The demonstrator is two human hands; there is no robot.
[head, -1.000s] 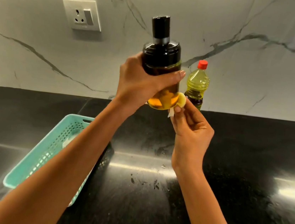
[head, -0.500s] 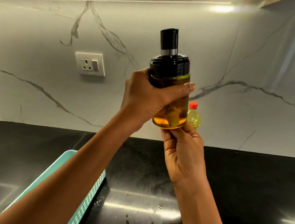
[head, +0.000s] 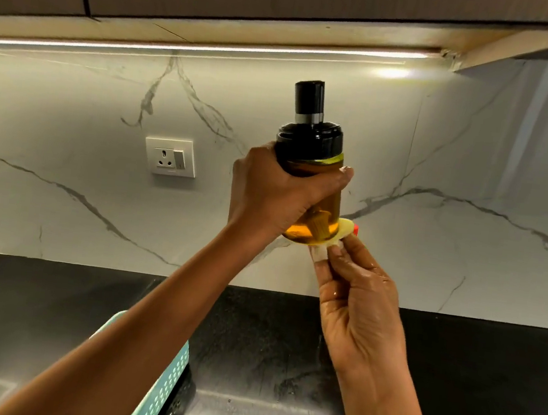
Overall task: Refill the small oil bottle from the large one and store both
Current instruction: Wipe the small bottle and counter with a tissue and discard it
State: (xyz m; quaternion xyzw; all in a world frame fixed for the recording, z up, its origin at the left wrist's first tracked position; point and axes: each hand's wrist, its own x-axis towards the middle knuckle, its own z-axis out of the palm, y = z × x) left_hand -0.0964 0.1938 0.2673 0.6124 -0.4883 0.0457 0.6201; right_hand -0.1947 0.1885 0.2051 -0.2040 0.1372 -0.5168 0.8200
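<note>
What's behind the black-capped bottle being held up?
Only a red cap peeks out beside the bottle's base, against the marble wall. What it tops is covered by the bottle, a yellow disc and the right hand.

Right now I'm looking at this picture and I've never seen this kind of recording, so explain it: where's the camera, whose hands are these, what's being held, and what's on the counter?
There is no machine here. These are a person's two bare hands, filmed by one wide-angle camera worn on their head, so you see roughly what they see. The left hand grips a bottle with a black top and amber oil inside, held upright in front of the marble wall. The right hand pinches a small white and yellow piece at the bottle's base; I cannot tell what it is. Just behind it a red cap peeks out, with whatever it belongs to hidden. Below is a black counter with a teal basket on its left side.
</note>
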